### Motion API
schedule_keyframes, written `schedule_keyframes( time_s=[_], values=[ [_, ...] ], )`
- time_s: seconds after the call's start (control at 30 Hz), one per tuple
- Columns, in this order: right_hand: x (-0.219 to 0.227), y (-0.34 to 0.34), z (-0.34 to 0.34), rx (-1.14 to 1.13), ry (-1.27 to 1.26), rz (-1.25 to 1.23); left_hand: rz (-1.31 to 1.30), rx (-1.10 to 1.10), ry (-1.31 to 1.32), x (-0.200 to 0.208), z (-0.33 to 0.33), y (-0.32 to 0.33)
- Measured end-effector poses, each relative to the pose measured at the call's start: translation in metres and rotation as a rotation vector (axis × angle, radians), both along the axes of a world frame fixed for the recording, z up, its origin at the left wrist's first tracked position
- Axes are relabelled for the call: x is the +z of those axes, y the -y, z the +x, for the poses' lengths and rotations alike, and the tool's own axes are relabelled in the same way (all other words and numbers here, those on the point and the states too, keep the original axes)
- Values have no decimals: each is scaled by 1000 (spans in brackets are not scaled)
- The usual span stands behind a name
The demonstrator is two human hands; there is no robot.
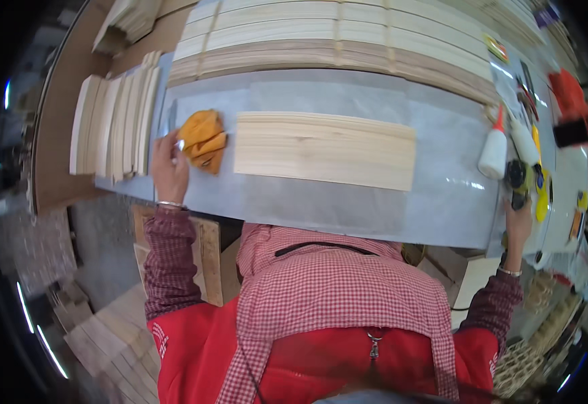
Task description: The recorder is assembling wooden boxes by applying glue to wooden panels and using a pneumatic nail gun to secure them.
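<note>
At the left of the table, my left hand (170, 170) is closed, its fingertips beside a crumpled orange cloth (203, 140). Something small and shiny shows at those fingertips, but I cannot make out what it is. A pale wooden board (324, 149) lies flat in the middle, with edges of more boards showing along its far side. Over at the right edge, my right hand (519, 223) is wrapped round the handle of a yellow-green and black power tool (519, 175). A white glue bottle with a red nozzle (493, 153) lies just left of the tool.
Long bundled boards (294, 50) span the far side of the table (368, 215). Several short boards (115, 128) stand in a row at the left. A red and black tool (573, 111), a second white bottle (525, 140) and yellow-handled tools (542, 198) crowd the right.
</note>
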State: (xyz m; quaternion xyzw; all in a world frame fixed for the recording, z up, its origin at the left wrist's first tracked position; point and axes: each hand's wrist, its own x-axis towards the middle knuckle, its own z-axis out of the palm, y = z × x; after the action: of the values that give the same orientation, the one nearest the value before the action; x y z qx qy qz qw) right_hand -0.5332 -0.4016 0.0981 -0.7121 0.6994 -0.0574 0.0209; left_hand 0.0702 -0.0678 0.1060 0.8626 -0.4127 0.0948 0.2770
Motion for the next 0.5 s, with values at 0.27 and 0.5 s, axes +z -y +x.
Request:
schedule_keyframes(
  time_s=[0.27, 0.5],
  values=[
    [17, -16, 83, 253, 176, -129, -164, -176, -517, 3, -55, 46],
    [40, -64, 252, 444, 897, 647, -314, -191, -614, -5, -54, 45]
  ],
)
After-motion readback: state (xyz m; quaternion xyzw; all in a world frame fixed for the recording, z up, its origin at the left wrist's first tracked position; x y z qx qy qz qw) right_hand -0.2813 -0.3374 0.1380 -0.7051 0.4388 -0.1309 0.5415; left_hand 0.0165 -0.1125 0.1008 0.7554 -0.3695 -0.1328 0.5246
